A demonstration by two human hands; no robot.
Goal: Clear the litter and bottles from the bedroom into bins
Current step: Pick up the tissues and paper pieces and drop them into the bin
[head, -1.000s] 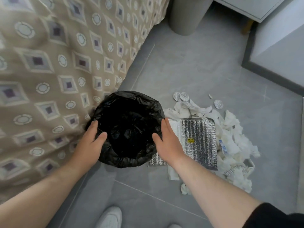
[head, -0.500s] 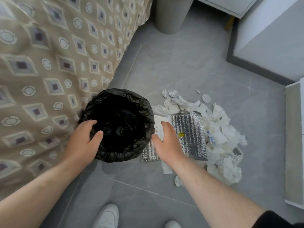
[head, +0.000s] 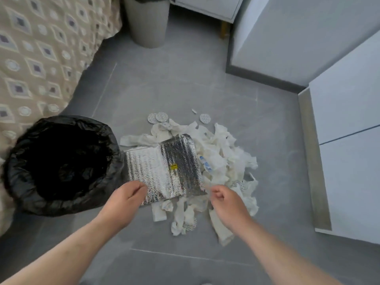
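Note:
A bin lined with a black bag (head: 26, 182) stands on the floor at the left, against the bed. To its right lies a silver foil bag (head: 164, 165) on a heap of crumpled white tissues and paper scraps (head: 222, 159). My left hand (head: 125, 199) is at the foil bag's near-left corner, with thumb and curled fingers over its edge. Beside the bag's near-right corner, above the tissues, is my right hand (head: 224, 199) with its fingers curled. Whether it touches the bag is unclear.
A patterned bedspread (head: 41, 58) hangs down on the left. A grey bin (head: 147, 25) stands at the far end of the floor next to a white cabinet (head: 207, 5). White furniture (head: 345, 120) lines the right side. Round paper discs (head: 157, 117) lie beyond the heap.
Both hands have left the black-lined bin's rim and moved right to the near edge of the foil bag. The view has swung right, so the bin now sits further left.

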